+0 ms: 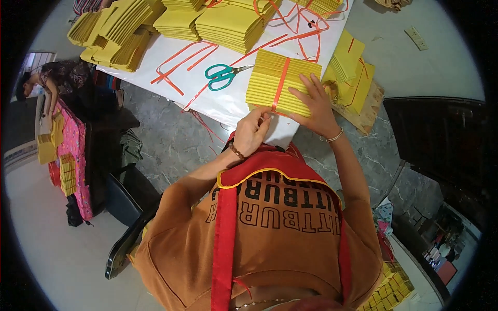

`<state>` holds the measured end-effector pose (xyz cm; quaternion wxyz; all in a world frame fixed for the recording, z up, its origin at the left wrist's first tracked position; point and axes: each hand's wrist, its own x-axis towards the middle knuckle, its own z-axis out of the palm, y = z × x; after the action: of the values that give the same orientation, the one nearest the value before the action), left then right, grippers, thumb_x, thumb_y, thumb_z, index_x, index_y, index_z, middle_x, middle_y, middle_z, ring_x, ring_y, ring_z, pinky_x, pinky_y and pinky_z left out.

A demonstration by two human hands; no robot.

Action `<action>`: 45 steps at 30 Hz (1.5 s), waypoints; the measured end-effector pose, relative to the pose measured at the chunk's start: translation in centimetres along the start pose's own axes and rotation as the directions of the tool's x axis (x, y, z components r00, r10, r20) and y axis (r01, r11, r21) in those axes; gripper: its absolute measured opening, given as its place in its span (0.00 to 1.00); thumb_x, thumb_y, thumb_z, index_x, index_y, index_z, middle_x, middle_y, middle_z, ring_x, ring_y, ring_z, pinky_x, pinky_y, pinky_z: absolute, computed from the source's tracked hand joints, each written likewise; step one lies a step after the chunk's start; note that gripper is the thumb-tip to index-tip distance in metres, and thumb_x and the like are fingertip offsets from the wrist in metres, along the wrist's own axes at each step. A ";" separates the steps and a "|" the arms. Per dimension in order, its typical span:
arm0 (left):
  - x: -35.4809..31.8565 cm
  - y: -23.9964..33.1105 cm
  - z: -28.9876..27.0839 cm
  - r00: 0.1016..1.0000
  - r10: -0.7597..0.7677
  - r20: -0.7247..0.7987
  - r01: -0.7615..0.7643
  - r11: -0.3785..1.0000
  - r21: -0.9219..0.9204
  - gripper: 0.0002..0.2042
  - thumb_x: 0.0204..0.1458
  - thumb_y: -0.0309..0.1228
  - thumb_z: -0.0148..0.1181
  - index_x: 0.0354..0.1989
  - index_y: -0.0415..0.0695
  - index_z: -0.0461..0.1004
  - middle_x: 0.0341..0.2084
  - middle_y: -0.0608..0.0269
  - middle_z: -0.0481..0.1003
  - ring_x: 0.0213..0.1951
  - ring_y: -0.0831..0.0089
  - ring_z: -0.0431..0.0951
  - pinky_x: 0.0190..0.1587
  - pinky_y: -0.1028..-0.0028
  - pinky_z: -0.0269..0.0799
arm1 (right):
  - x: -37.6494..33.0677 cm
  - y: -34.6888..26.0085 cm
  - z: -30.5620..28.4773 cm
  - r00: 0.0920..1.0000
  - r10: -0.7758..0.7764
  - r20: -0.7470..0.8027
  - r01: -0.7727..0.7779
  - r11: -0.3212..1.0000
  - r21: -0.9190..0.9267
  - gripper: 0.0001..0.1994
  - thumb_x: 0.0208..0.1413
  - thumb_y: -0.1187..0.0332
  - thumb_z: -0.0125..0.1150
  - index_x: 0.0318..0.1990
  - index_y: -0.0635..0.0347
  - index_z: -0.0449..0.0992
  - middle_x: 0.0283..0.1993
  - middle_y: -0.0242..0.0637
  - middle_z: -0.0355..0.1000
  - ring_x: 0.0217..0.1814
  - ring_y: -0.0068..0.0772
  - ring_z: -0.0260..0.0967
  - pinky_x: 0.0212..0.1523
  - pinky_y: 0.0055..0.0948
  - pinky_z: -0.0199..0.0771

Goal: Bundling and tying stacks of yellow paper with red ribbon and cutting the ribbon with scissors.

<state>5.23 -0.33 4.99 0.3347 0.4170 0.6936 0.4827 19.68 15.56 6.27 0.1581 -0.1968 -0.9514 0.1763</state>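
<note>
White sheet (155,57) on the floor: right hand (314,106) lies flat on a yellow stack (280,83), left hand (252,132) pinches its orange strap (280,83) at the near edge; tie seemingly unfinished, unbound stacks (228,23) wait beyond.

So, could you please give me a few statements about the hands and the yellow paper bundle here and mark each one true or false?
1. The right hand lies flat on the stack of yellow paper sheets. True.
2. The left hand holds the teal-handled scissors. False: the scissors lie apart on the white plastic sheet; the left hand pinches the thin red strap at the stack's near edge.
3. The red strap runs across the stack. True.
4. The stack lies on bare floor. False: it rests on the white sheet.
</note>
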 end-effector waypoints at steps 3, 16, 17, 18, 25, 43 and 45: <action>-0.2 -0.6 0.8 1.000 0.000 -0.031 -0.001 0.999 -0.050 0.12 0.47 0.23 0.50 0.42 0.38 0.69 0.23 0.62 0.72 0.23 0.76 0.71 0.26 0.77 0.65 | 0.0 0.2 0.3 0.997 -0.031 -0.073 0.037 0.996 0.082 0.27 0.36 0.55 0.64 0.49 0.46 0.69 0.60 0.41 0.53 0.64 0.50 0.44 0.59 0.46 0.49; 0.7 0.4 -0.2 0.945 0.278 -0.173 -0.270 0.960 0.067 0.08 0.47 0.23 0.49 0.35 0.39 0.72 0.21 0.55 0.71 0.25 0.64 0.73 0.28 0.73 0.67 | -0.7 1.1 1.0 0.989 0.018 -0.146 0.018 0.970 0.244 0.30 0.38 0.62 0.63 0.53 0.52 0.64 0.63 0.45 0.47 0.66 0.51 0.39 0.62 0.42 0.45; 1.2 0.3 -1.2 0.931 0.242 -0.275 -0.222 0.970 0.101 0.08 0.47 0.23 0.50 0.35 0.39 0.72 0.25 0.56 0.71 0.27 0.67 0.73 0.31 0.76 0.67 | -0.9 1.3 1.2 0.973 0.095 -0.210 -0.007 0.923 0.384 0.32 0.38 0.62 0.62 0.56 0.54 0.61 0.64 0.46 0.44 0.67 0.50 0.37 0.63 0.41 0.42; 2.5 -0.1 -2.3 0.900 0.212 -0.381 -0.170 0.975 0.141 0.09 0.48 0.23 0.50 0.38 0.40 0.71 0.29 0.60 0.71 0.30 0.71 0.71 0.32 0.77 0.66 | -1.0 1.5 1.5 0.942 0.249 -0.224 -0.096 0.842 0.531 0.32 0.46 0.62 0.56 0.59 0.60 0.54 0.66 0.43 0.38 0.69 0.43 0.32 0.64 0.36 0.38; 9.9 -2.7 -2.3 0.908 -0.342 0.241 0.416 0.685 -0.598 0.31 0.56 0.55 0.32 0.55 0.40 0.60 0.50 0.61 0.65 0.53 0.73 0.61 0.55 0.75 0.56 | 0.3 2.1 4.0 0.785 0.514 0.346 -0.229 -0.278 0.933 0.29 0.60 0.47 0.28 0.61 0.59 0.49 0.59 0.32 0.55 0.60 0.26 0.52 0.59 0.24 0.51; 9.6 -3.2 0.0 0.987 -0.109 0.119 0.161 0.710 -0.686 0.26 0.59 0.47 0.27 0.62 0.45 0.46 0.58 0.62 0.55 0.59 0.73 0.55 0.59 0.72 0.50 | -0.5 1.7 3.1 0.785 0.569 0.245 -0.166 -0.187 0.968 0.37 0.55 0.38 0.22 0.61 0.59 0.51 0.62 0.33 0.52 0.64 0.27 0.48 0.62 0.29 0.44; 10.2 0.1 -0.3 0.993 -0.083 0.081 0.116 0.737 -0.665 0.27 0.59 0.48 0.26 0.61 0.44 0.47 0.58 0.60 0.54 0.60 0.70 0.54 0.60 0.71 0.49 | -0.9 2.2 2.0 0.795 0.572 0.202 -0.059 -0.259 0.964 0.40 0.51 0.34 0.22 0.61 0.57 0.50 0.63 0.33 0.52 0.64 0.29 0.48 0.63 0.31 0.43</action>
<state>0.67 8.76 4.52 0.5029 0.2427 0.4878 0.6710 20.39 16.52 3.45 0.3550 -0.2842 -0.3437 0.8216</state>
